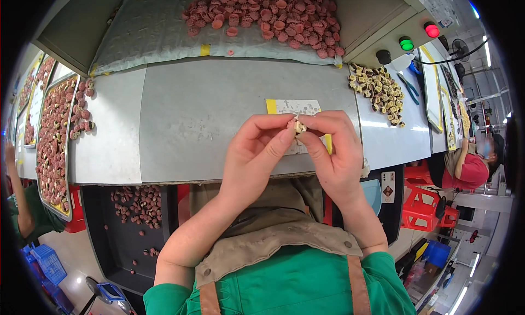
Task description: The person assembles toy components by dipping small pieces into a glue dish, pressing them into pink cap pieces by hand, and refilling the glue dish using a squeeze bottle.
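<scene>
Over the front of the grey worktop, my left hand [252,153] and my right hand [334,153] meet with thumbs and forefingers pinching a small cream-coloured piece [299,126]. Parts of it are covered by the fingertips. Beneath my hands lies a white card [298,106] with yellow edges and grey marks. A loose heap of small cream pieces with dark brown sides [378,90] sits to the right. At the back, many hollow pink cup-shaped pieces [284,19] are piled on a pale padded sheet [145,36].
A tray [70,151] of pink pieces stands left, with loose ones beside it. Below the worktop is a black bin [117,249] with round pieces. Pliers [409,88] and lit buttons [406,43] are at right. A co-worker [470,164] sits right; another's arm [22,200] shows left.
</scene>
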Demonstrator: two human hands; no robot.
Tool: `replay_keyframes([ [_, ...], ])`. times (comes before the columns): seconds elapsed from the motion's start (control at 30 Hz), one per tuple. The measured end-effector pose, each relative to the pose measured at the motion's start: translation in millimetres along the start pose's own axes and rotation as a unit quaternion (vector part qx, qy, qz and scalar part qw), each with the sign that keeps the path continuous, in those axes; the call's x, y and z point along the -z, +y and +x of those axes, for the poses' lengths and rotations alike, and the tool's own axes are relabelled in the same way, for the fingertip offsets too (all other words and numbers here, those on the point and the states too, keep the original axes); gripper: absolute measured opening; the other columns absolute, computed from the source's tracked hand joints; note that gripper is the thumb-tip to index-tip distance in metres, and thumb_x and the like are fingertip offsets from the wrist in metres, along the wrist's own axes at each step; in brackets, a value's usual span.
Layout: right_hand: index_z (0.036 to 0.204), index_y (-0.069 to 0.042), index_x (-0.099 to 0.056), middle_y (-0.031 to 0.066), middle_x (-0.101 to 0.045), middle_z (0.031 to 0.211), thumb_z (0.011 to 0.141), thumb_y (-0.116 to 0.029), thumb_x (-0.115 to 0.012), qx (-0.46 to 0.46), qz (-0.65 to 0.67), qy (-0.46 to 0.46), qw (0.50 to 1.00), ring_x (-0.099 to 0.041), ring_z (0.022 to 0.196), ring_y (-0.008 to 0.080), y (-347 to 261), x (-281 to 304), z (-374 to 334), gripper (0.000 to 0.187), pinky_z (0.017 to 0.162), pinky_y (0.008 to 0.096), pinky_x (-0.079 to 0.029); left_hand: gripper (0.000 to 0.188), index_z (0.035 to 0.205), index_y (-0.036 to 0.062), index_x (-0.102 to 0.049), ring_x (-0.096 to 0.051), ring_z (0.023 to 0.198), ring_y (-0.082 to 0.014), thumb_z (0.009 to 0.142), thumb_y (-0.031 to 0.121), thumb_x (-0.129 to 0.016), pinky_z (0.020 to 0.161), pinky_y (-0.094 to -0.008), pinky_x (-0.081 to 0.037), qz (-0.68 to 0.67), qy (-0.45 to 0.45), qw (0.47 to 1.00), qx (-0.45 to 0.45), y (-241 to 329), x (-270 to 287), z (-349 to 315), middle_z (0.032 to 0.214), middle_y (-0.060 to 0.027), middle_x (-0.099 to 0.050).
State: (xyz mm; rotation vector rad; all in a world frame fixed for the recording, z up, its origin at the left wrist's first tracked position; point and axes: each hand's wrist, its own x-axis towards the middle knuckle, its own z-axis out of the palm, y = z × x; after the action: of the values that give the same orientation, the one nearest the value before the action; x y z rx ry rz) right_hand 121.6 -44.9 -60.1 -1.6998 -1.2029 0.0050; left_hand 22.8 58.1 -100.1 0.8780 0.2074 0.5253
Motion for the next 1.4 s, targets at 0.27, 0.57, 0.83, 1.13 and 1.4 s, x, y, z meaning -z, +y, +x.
replay_keyframes([
  [0.27, 0.099, -0.004, -0.062, 0.0083, -0.058, 0.095, 0.075, -0.008, -0.074, 0.017, 0.006, 0.001, 1.0, -0.055, 0.087, 0.0215, 6.1, 9.9, -1.7, 0.027, 0.074, 0.0306, -0.047, 0.034, 0.126, 0.0013, -0.045, -0.056, 0.098, -0.0111, 0.094, 0.01, -0.054, 0.087, -0.0258, -0.046, -0.017, -0.042, 0.999, 0.029, 5.1, -2.0, 0.8, 0.106, -0.0057, -0.059],
  [0.57, 0.097, -0.007, -0.062, 0.0048, -0.055, 0.094, 0.074, -0.015, -0.076, -0.025, 0.156, -0.115, 0.981, -0.052, 0.089, 0.0195, 22.0, 15.9, 2.8, 0.027, 0.079, 0.0303, -0.044, 0.053, 0.138, 0.0046, -0.032, -0.053, 0.094, -0.0088, 0.092, 0.013, -0.058, 0.085, -0.0245, -0.043, -0.039, -0.086, 0.987, 0.128, 13.2, 2.6, 7.0, 0.101, -0.0026, -0.057],
  [0.83, 0.099, -0.006, -0.059, 0.0056, -0.05, 0.1, 0.076, -0.014, -0.075, -0.017, 0.18, -0.128, 0.975, -0.049, 0.094, 0.0174, 29.3, 15.0, -3.0, 0.028, 0.084, 0.0293, -0.039, 0.05, 0.136, 0.0043, -0.036, -0.052, 0.095, -0.0083, 0.092, 0.015, -0.059, 0.087, -0.0243, -0.042, -0.005, -0.114, 0.986, 0.119, 8.5, 3.7, 9.8, 0.098, -0.0009, -0.056],
  [1.13, 0.09, -0.007, -0.064, 0.0048, -0.058, 0.091, 0.065, -0.02, -0.081, 0.107, -0.032, -0.066, 0.992, -0.055, 0.085, 0.0214, 18.2, 25.9, -0.7, 0.033, 0.073, 0.0311, -0.045, 0.051, 0.138, 0.0055, -0.034, -0.052, 0.101, -0.0111, 0.095, 0.025, -0.053, 0.09, -0.0286, -0.042, -0.066, -0.127, 0.979, 0.144, 16.7, -6.7, 6.3, 0.107, -0.0044, -0.055],
  [1.4, 0.095, -0.004, -0.062, 0.0069, -0.057, 0.095, 0.07, -0.01, -0.076, 0.081, -0.027, -0.087, 0.993, -0.056, 0.084, 0.0229, 12.7, 38.8, 6.5, 0.03, 0.073, 0.0312, -0.047, 0.048, 0.135, 0.0042, -0.037, -0.054, 0.106, -0.0142, 0.097, 0.029, -0.049, 0.091, -0.0299, -0.045, -0.027, -0.124, 0.977, 0.174, 13.1, -9.5, 11.0, 0.116, -0.0088, -0.055],
])
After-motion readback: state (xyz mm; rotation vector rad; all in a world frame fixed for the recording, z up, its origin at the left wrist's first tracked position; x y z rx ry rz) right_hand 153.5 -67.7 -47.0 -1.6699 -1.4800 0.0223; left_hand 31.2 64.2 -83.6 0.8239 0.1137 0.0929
